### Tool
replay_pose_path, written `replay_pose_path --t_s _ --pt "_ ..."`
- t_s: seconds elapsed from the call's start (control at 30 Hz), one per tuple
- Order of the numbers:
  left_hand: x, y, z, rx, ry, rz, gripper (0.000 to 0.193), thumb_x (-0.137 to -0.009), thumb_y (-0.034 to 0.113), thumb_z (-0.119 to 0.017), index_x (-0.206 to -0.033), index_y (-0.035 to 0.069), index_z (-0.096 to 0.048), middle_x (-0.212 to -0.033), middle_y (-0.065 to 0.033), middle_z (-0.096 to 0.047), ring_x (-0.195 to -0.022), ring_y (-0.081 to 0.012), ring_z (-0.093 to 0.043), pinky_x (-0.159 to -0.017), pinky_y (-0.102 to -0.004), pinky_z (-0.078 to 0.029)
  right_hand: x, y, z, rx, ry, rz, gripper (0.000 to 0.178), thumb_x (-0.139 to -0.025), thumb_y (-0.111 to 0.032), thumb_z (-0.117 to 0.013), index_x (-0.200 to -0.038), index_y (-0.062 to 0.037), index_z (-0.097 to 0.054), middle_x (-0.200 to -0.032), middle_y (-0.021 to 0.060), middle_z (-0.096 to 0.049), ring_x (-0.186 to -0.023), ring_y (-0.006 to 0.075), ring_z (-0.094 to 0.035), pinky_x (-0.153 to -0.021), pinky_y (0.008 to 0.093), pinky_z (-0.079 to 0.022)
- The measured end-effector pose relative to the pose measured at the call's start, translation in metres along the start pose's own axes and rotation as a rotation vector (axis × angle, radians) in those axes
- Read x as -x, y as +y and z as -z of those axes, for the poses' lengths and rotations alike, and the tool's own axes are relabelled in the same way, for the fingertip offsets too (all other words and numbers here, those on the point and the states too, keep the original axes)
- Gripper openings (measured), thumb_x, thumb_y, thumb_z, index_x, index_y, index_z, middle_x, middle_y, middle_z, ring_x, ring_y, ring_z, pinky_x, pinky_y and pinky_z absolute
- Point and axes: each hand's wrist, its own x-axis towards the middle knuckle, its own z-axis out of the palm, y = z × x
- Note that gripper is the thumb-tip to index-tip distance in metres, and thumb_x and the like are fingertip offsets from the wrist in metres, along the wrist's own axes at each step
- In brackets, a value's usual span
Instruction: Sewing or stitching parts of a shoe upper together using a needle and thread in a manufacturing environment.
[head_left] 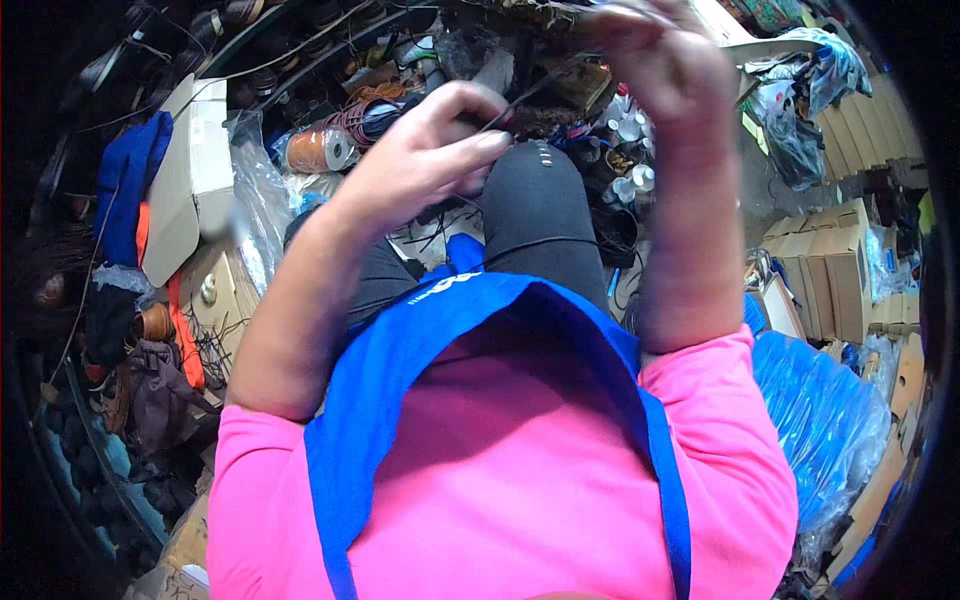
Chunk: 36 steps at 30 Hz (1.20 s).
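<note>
Above my left knee, my left hand (435, 150) is closed, its thumb and fingers pinching a thin dark cord (540, 88). From this grip the cord runs up and to the right, toward my right hand (660, 55). That hand is raised near the top edge and smeared by motion, so I cannot make out whether its fingers hold the cord's other end. Dark trousers (540, 205) cover my knees below the cord, and a blue apron (400, 340) lies over my lap.
A brown thread spool (318, 150) and a cardboard piece (208, 150) lie at the left. Small bottles (630, 185) stand beyond my right knee. Cardboard boxes (825, 265) and a blue plastic-wrapped bundle (815, 420) sit at the right. Shoes (340, 15) line the far left.
</note>
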Motion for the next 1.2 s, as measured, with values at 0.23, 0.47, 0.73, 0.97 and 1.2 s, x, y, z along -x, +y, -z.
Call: replay_pose_path --t_s 0.23,0.47,0.73,0.97,1.2 --pt "0.089 0.0 0.122 -0.711 0.541 0.181 0.012 -0.082 0.013 -0.059 -0.085 0.001 -0.06 -0.073 0.0023 -0.052 -0.07 -0.0062 -0.045 -0.061 -0.0215 -0.036 0.102 -0.245 0.104 0.605 0.5 0.48 0.027 -0.095 -0.032 -0.037 -0.084 -0.0091 -0.045 -0.05 -0.0027 -0.023 -0.045 0.0109 -0.021 -0.051 0.025 -0.026" --pt "0.015 0.063 0.047 -0.832 0.415 -0.135 0.016 -0.088 0.016 -0.055 -0.093 0.002 -0.06 -0.078 0.0031 -0.056 -0.064 -0.003 -0.042 -0.057 -0.0189 -0.032 0.09 -0.116 0.082 0.458 0.294 0.078 0.029 -0.091 -0.018 -0.047 -0.114 -0.0014 -0.054 -0.102 0.0115 -0.059 -0.075 0.0134 -0.059 -0.063 0.0288 -0.048" --pt "-0.044 0.085 -0.013 -1.034 0.277 -0.433 0.012 -0.085 0.009 -0.056 -0.094 0.002 -0.059 -0.072 -0.0022 -0.054 -0.062 -0.0061 -0.045 -0.055 -0.0215 -0.036 0.084 -0.046 -0.009 0.481 0.008 -0.453 0.028 -0.092 -0.022 -0.049 -0.102 0.0015 -0.06 -0.07 -0.0023 -0.05 -0.049 0.0035 -0.032 -0.046 0.0192 -0.03" --pt "0.019 0.078 0.086 -0.87 0.51 0.069 0.014 -0.087 0.012 -0.054 -0.097 0.003 -0.059 -0.074 0.0018 -0.053 -0.06 -0.0032 -0.044 -0.055 -0.0181 -0.034 0.175 -0.244 0.076 1.922 1.097 0.121 0.031 -0.086 -0.027 -0.055 -0.11 -0.0079 -0.062 -0.078 0.0002 -0.061 -0.065 0.0032 -0.047 -0.061 0.0193 -0.039" --pt "-0.016 0.096 -0.045 -0.821 0.14 -0.17 0.01 -0.083 0.008 -0.056 -0.092 0.005 -0.06 -0.07 0.0052 -0.05 -0.058 -0.0008 -0.037 -0.049 -0.0172 -0.028 0.138 -0.093 0.021 1.235 0.033 0.122 0.025 -0.089 -0.006 -0.045 -0.109 0.0032 -0.057 -0.077 0.003 -0.057 -0.057 0.0071 -0.049 -0.055 0.0212 -0.045"
